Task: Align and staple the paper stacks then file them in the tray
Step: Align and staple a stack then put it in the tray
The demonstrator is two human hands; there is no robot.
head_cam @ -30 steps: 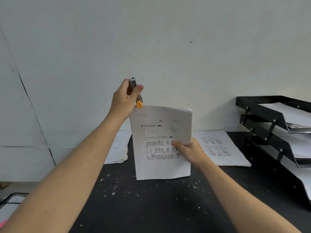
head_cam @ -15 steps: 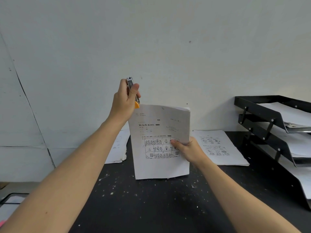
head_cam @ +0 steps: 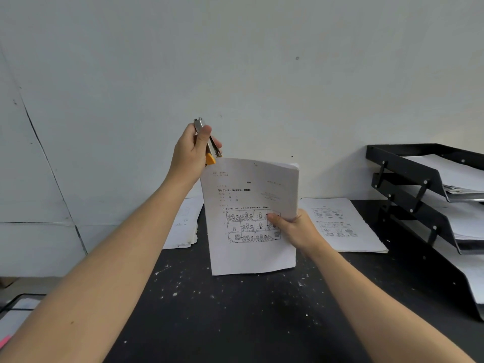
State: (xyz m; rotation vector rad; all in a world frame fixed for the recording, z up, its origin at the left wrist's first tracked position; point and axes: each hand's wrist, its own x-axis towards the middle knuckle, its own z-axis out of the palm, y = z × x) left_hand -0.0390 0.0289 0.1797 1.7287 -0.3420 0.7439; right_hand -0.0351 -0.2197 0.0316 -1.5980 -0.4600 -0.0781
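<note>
A printed paper stack (head_cam: pixel 248 247) stands nearly upright above the black table (head_cam: pixel 235 323), its lower edge close to the tabletop. My right hand (head_cam: pixel 293 229) grips its right edge, thumb on the front page. My left hand (head_cam: pixel 191 150) grips a silver stapler with an orange tip (head_cam: pixel 209 148), held at the stack's top left corner. A black three-tier tray (head_cam: pixel 408 184) with papers in each tier stands at the right.
Another printed stack (head_cam: pixel 340 226) lies flat on the table behind my right hand. A further pile of sheets (head_cam: pixel 183 224) lies at the table's back left. The white wall stands right behind. A dark-framed thing shows at the lower left edge.
The stapler has tilted a little and its orange tip now sits at the stack's top left corner. The paper stack and my right hand have hardly moved.
</note>
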